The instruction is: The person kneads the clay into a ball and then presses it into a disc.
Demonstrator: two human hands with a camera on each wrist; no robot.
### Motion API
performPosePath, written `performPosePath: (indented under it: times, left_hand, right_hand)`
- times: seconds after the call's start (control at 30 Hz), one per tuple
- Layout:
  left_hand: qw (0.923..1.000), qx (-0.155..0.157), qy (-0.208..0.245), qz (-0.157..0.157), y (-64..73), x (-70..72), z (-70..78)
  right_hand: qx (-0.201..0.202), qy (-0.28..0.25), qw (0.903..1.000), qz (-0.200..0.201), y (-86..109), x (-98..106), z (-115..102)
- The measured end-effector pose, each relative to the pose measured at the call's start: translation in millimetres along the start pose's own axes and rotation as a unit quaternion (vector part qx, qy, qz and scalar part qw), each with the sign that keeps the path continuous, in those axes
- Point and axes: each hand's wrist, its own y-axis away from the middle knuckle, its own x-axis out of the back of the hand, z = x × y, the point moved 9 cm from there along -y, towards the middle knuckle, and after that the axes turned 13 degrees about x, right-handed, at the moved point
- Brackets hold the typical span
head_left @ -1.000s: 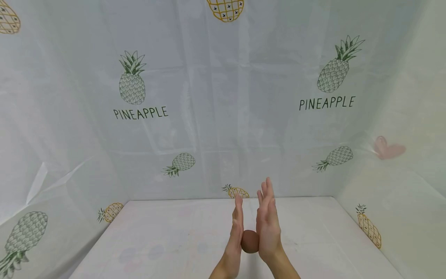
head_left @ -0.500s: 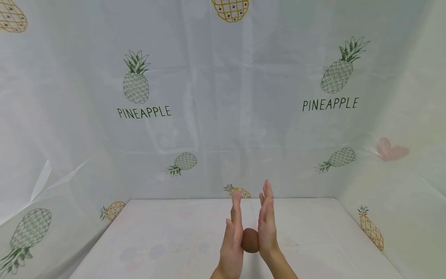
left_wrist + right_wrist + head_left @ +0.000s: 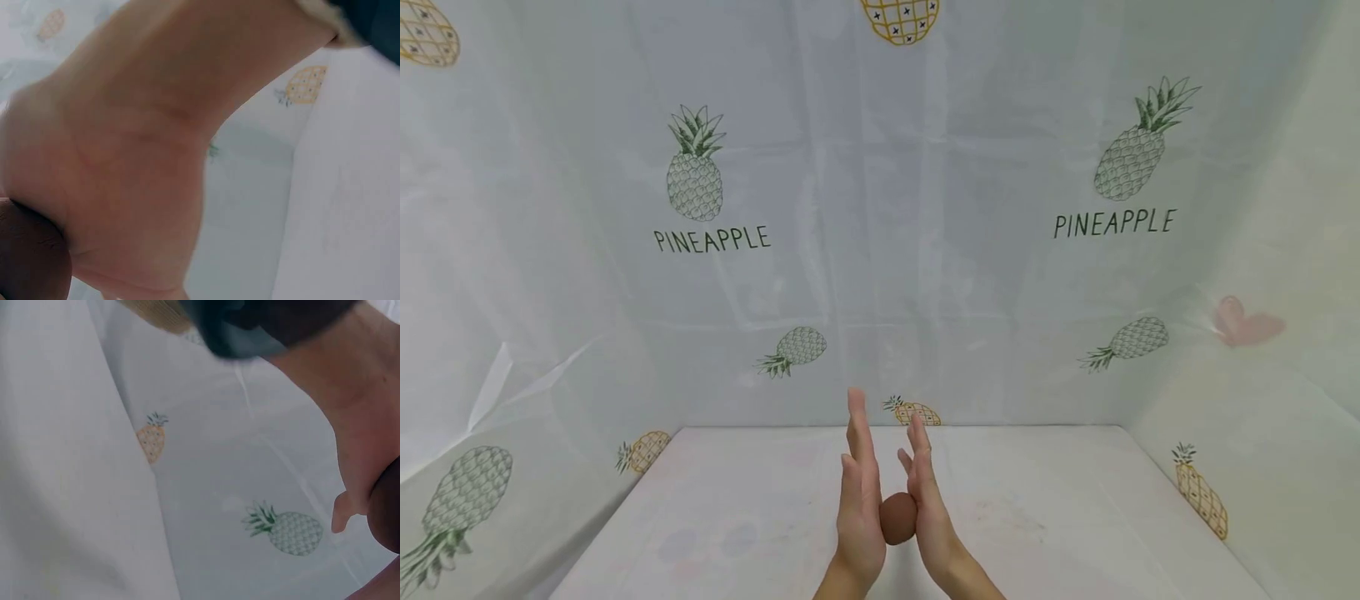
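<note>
A smooth brown clay ball [image 3: 898, 518] is held between two flat palms, low in the middle of the head view. My left hand [image 3: 859, 508] presses it from the left, fingers straight and pointing up and away. From the other side my right hand [image 3: 928, 508] presses too, with straight fingers that reach less far than the left ones. In the left wrist view the ball [image 3: 31, 256] shows fine creases and lies against the heel of the palm. The right wrist view cuts the ball [image 3: 386, 512] off at its right edge, beside the palm.
Below the hands spreads a white tabletop [image 3: 760, 483] with faint coloured stains. A pale curtain [image 3: 880, 275] printed with pineapples stands behind it, and similar sheets close off the left and right sides.
Both hands and the ball have shifted left. The left hand has slid forward while the right has drawn back, so the left fingertips now reach farther. The ball stays between the palms.
</note>
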Motion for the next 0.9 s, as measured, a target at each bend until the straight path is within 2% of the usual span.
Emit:
performPosePath:
  times: [0.2, 0.33, 0.47, 0.6, 0.77, 0.9]
  left_hand:
    - [0.9980, -0.019, -0.012, 0.058, -4.9, 21.3, 5.4]
    - [0.9963, -0.008, -0.034, 0.078, -8.8, 27.4, -2.8]
    - [0.9957, 0.019, -0.058, 0.070, -12.8, 24.3, -18.7]
    - [0.9961, 0.038, -0.060, 0.052, -12.8, 17.1, -31.4]
    - [0.9945, 0.062, -0.077, 0.035, -9.8, 3.7, -45.4]
    - [0.9937, 0.086, -0.071, 0.001, -6.2, -10.8, -54.1]
  right_hand:
    - [-0.032, -0.014, 0.9991, -0.025, 6.6, -16, 2]
    - [-0.032, -0.012, 0.9990, -0.029, 8.9, -21, -1]
    - [-0.017, -0.005, 0.9997, -0.016, 9.9, -19, -8]
    - [0.013, -0.001, 0.9999, 0.001, 8.3, -14, -19]
    - [0.062, -0.005, 0.9979, 0.018, 4.1, -3, -30]
    - [0.085, -0.005, 0.9954, 0.044, 0.1, 12, -36]
